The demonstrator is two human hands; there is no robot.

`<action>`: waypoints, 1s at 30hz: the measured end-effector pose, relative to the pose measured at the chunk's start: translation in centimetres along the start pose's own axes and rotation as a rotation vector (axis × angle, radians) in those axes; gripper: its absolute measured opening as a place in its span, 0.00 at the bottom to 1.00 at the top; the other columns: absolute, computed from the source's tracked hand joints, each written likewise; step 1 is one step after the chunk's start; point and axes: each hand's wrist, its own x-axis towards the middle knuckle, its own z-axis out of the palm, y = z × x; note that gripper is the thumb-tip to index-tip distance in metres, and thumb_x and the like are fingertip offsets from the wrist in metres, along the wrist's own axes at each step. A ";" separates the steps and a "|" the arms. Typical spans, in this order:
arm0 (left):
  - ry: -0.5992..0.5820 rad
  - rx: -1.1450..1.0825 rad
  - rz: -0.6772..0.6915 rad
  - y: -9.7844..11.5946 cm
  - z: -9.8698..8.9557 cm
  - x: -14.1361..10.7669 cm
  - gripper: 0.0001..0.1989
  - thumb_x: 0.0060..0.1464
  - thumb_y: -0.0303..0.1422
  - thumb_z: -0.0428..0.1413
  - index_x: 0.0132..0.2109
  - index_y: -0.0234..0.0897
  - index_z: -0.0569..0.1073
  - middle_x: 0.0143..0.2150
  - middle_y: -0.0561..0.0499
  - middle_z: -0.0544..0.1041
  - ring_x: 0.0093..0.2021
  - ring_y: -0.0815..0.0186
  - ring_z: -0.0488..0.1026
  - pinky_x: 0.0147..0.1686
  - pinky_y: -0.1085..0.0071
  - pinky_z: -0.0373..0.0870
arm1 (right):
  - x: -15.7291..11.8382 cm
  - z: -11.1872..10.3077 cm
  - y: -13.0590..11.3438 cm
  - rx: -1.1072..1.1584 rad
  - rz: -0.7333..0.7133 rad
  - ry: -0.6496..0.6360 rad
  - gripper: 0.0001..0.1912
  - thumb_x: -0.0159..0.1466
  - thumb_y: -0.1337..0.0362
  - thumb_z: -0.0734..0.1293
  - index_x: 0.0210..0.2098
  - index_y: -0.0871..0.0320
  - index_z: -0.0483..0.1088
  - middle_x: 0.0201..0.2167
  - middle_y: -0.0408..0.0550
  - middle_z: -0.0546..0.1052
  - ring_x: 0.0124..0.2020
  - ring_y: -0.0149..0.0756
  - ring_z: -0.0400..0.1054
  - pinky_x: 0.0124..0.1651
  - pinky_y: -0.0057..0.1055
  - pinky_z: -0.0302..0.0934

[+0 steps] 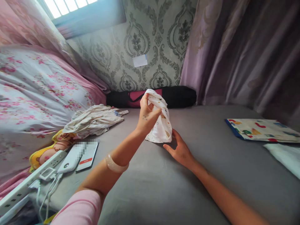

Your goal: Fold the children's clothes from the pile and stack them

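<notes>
A white printed cloth (161, 122), dotted with small stars and brown and orange marks, hangs in loose folds above the grey sheet. My left hand (149, 114) is closed on its upper part, and a pale bangle circles that wrist. By the cloth's lower right edge is my right hand (181, 150), with its thumb and fingers spread apart. The fingertips come close to the hem; whether they touch it I cannot tell.
Crumpled pale clothing (95, 120) lies left, near a phone (87, 156), a white device (70, 157) and a power strip (30, 181) with cables. A black and red bag (180, 97) lines the wall. On the right are a colourful printed folded item (264, 129) and white cloth (284, 157).
</notes>
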 end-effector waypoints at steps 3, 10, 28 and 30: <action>0.000 -0.008 0.010 0.0 1.0 -0.6 0.34 0.52 0.29 0.59 0.62 0.50 0.56 0.61 0.48 0.55 0.59 0.58 0.66 0.50 0.61 0.72 | 0.6 -0.8 0.0 0.118 -0.002 0.112 0.28 0.62 0.56 0.63 0.60 0.55 0.60 0.58 0.55 0.68 0.57 0.45 0.64 0.58 0.44 0.60; 0.041 0.087 -0.059 -1.4 -1.1 -1.6 0.27 0.48 0.35 0.64 0.54 0.44 0.64 0.55 0.47 0.63 0.49 0.63 0.71 0.44 0.68 0.74 | 2.2 -4.9 -0.8 0.228 0.044 0.220 0.22 0.63 0.46 0.62 0.43 0.58 0.71 0.40 0.49 0.78 0.42 0.41 0.71 0.45 0.35 0.66; -0.297 0.452 -0.702 -0.7 -3.8 -6.7 0.23 0.47 0.53 0.56 0.23 0.37 0.63 0.19 0.59 0.56 0.21 0.73 0.53 0.21 0.75 0.46 | 1.7 -11.2 -5.6 0.227 0.226 0.208 0.20 0.53 0.46 0.72 0.31 0.58 0.75 0.21 0.45 0.76 0.19 0.32 0.66 0.18 0.26 0.58; -0.375 0.383 -0.818 -0.9 -4.0 -6.8 0.25 0.46 0.55 0.55 0.22 0.37 0.63 0.18 0.59 0.55 0.20 0.73 0.53 0.20 0.74 0.45 | 1.5 -11.7 -6.1 0.180 0.241 0.142 0.21 0.54 0.44 0.70 0.27 0.58 0.75 0.21 0.44 0.75 0.19 0.30 0.65 0.18 0.25 0.57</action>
